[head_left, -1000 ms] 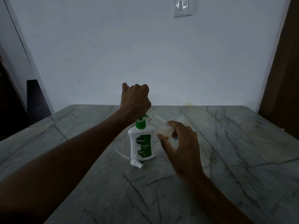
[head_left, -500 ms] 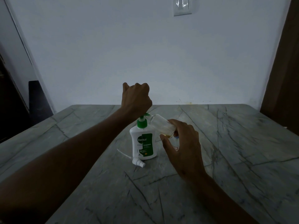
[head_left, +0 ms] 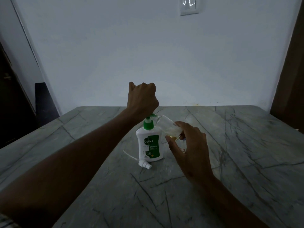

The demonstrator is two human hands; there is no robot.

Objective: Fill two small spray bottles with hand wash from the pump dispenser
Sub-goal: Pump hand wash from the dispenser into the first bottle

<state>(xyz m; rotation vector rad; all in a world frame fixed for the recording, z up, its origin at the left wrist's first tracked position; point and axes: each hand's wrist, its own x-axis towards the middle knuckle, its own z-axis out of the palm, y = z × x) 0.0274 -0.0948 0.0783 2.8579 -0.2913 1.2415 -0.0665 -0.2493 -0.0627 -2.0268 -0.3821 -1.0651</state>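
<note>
The left hand (head_left: 142,97) is curled into a fist over the green pump head of the dispenser (head_left: 149,143), which stands upright on the marble table (head_left: 246,162); whether it presses the pump at this instant cannot be told. The right hand (head_left: 189,145) pinches a small clear bottle (head_left: 169,127) just right of the dispenser, tilted so its open mouth meets the nozzle. A little yellowish liquid shows in the bottle's low end, so this fill looks barely begun. A white spray cap (head_left: 144,164) with its dip tube lies on the table at the dispenser's foot, left of it. The second bottle is not visible, so it probably remains to be filled, and the cap screwed back.
</note>
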